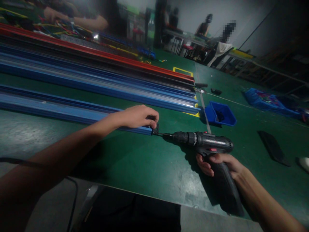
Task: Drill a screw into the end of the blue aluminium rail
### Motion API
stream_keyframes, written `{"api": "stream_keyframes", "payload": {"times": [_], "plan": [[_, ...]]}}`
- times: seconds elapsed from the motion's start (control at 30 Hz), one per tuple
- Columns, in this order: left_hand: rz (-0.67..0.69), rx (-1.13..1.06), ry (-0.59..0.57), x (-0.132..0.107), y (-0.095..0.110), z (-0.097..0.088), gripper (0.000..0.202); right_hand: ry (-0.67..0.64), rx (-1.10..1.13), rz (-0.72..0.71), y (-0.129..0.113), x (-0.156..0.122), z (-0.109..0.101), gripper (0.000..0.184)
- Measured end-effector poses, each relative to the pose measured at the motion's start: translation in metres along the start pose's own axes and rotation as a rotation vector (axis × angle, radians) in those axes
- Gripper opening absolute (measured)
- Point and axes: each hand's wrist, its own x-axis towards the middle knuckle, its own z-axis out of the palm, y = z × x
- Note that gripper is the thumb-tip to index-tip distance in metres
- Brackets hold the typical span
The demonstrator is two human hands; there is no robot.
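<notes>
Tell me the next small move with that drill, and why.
Probably squeeze the trigger while pressing the drill straight in. Its bit already meets the small black bracket at the end of the blue rail, the left hand pinches that bracket in place, and the right hand grips the handle.

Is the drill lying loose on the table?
No, the right hand grips the drill by its handle, with its bit at the end of the blue rail that the left hand steadies.
</notes>
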Motion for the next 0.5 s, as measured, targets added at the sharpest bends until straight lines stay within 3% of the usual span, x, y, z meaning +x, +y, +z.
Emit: {"api": "stream_keyframes", "payload": {"times": [0.5], "plan": [[-0.006,0.022,-0.007,0.0003,0.0002,0.0002,0.010,0.000,-0.001,-0.022,0.0013,0.0001,0.0009,0.029]]}}
